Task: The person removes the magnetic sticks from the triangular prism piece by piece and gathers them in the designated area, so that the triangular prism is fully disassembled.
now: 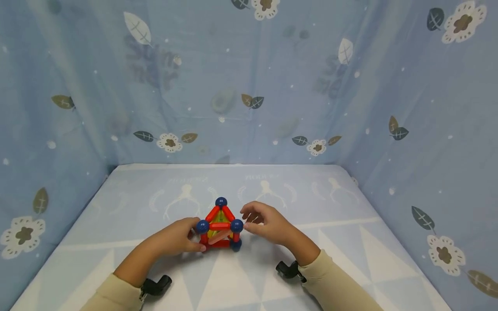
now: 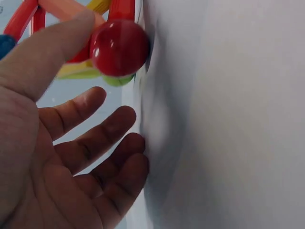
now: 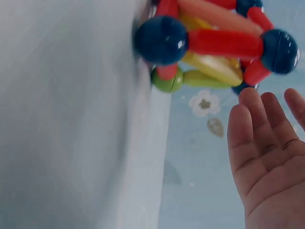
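Note:
A magnetic ball-and-rod model (image 1: 220, 226) stands on the table, roughly house-shaped. Red rods and blue balls make up its near face, topped by one blue ball (image 1: 221, 201). At its left side is my left hand (image 1: 176, 236), thumb lying at the lower red ball (image 2: 120, 47) and the other fingers loosely bent, apart from the model in the left wrist view. My right hand (image 1: 270, 222) hovers by the right blue ball (image 1: 236, 225), fingers relaxed and nothing in them. Yellow rods (image 3: 214, 67) and a green ball (image 3: 167, 80) show behind the red ones in the right wrist view.
The table (image 1: 292, 276) has a pale cloth with triangles and antler prints. Blue patterned curtains (image 1: 249, 56) enclose it at the back and both sides. A black wrist-camera mount hangs under each sleeve, the left mount (image 1: 156, 286) and the right mount (image 1: 288, 270), close above the table.

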`<state>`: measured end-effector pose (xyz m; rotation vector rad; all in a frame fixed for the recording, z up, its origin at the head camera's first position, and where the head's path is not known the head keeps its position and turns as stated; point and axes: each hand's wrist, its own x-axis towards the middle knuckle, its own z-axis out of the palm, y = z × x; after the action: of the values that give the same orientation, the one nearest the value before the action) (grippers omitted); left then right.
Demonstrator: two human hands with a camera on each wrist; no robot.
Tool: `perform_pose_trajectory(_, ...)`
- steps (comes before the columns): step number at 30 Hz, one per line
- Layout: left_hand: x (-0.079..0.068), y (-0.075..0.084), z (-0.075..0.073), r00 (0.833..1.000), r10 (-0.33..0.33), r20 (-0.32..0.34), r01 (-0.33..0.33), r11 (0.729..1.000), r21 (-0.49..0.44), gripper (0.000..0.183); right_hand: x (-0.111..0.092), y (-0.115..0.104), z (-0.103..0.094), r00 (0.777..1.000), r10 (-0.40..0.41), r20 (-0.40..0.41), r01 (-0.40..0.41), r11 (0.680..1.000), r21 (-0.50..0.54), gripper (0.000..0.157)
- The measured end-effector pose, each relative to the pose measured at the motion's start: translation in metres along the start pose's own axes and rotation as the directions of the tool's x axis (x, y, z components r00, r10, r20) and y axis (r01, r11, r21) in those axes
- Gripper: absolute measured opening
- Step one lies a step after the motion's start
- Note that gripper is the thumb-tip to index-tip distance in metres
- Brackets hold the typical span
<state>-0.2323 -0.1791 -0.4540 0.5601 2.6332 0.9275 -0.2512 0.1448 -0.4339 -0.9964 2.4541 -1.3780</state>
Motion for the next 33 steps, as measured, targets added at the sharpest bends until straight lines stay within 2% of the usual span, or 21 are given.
perform_pose_trajectory(3,0.000,-0.001,0.004,1.000,0.022,0.000,-0.022,1.000,-0.013,0.042,0.003,-0.006,0.006,0.999,-0.027,0.033,0.027,1.000,0.002,0.044)
perform_pose_trajectory(5,0.000,-0.001,0.006,0.999,0.034,0.009,-0.034,0.999,-0.024,0.041,0.004,-0.008,0.010,0.998,-0.039,0.043,0.041,0.999,-0.030,0.046)
perform_pose_trajectory(10,-0.003,0.001,0.008,1.000,0.029,-0.006,-0.029,0.999,-0.027,0.039,0.011,-0.011,0.018,0.998,-0.068,0.018,0.070,0.991,-0.114,0.037)
perform_pose_trajectory(16,-0.004,-0.003,0.007,0.999,0.019,-0.041,-0.021,0.999,-0.047,0.039,0.017,-0.015,0.026,0.997,-0.074,-0.024,0.070,0.986,-0.152,0.036)
perform_pose_trajectory(20,-0.004,-0.008,0.006,0.998,0.022,-0.059,-0.025,0.998,-0.052,0.038,0.019,-0.019,0.034,0.995,-0.062,-0.074,0.041,0.967,-0.253,0.034)
perform_pose_trajectory(23,-0.005,-0.011,0.005,0.998,0.018,-0.067,-0.022,0.998,-0.052,0.036,0.020,-0.024,0.039,0.991,-0.086,-0.098,0.050,0.946,-0.321,0.033)
perform_pose_trajectory(27,-0.006,-0.013,0.005,0.997,0.010,-0.073,-0.014,0.998,-0.058,0.035,0.022,-0.025,0.045,0.985,-0.110,-0.132,0.060,0.941,-0.332,0.030)
perform_pose_trajectory(33,-0.006,-0.015,0.006,0.997,0.012,-0.077,-0.018,0.997,-0.076,0.035,0.024,-0.025,0.050,0.982,-0.084,-0.169,0.024,0.942,-0.334,0.025)
